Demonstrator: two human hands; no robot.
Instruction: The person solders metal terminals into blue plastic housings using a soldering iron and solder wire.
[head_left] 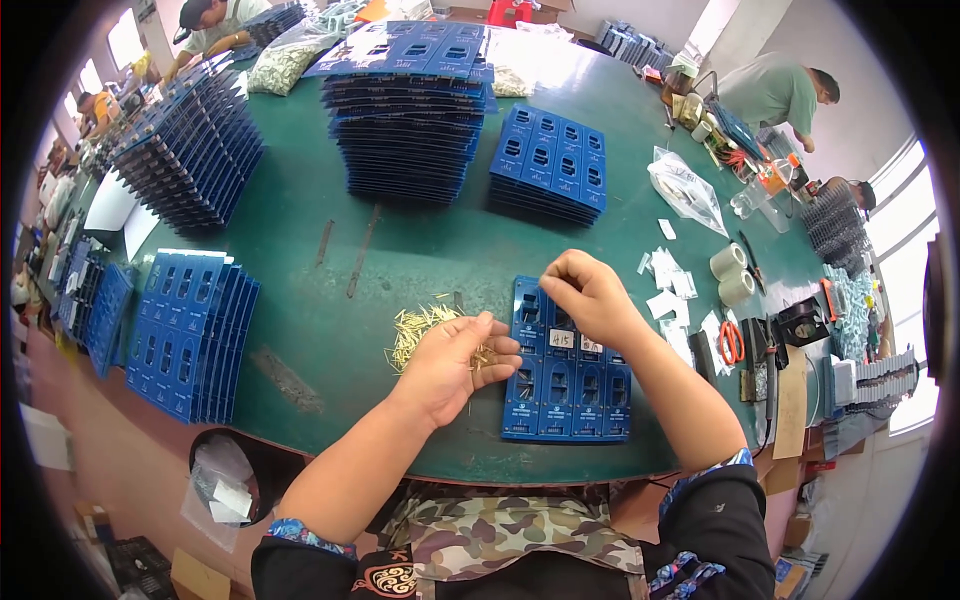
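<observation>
A blue circuit board panel (572, 400) lies flat on the table before me, with rows of dark rectangular parts and two small white labels. Over its upper left part is my right hand (590, 300), thumb and forefinger pinched together; whatever sits between the fingertips is too small to make out. My left hand (445, 365) is by the panel's left edge, its fingers curled around several thin brass-coloured pins (482, 357). Beside that hand, a loose pile of similar pins (412, 335) lies on the table.
Tall stacks of blue panels (405, 135) stand at the back, with a lower stack (550, 165) beside them. More panels (180, 335) stand at the left. Tape rolls (733, 275), orange-handled scissors (732, 342) and a plastic bottle (765, 190) are at the right. Other people work farther off.
</observation>
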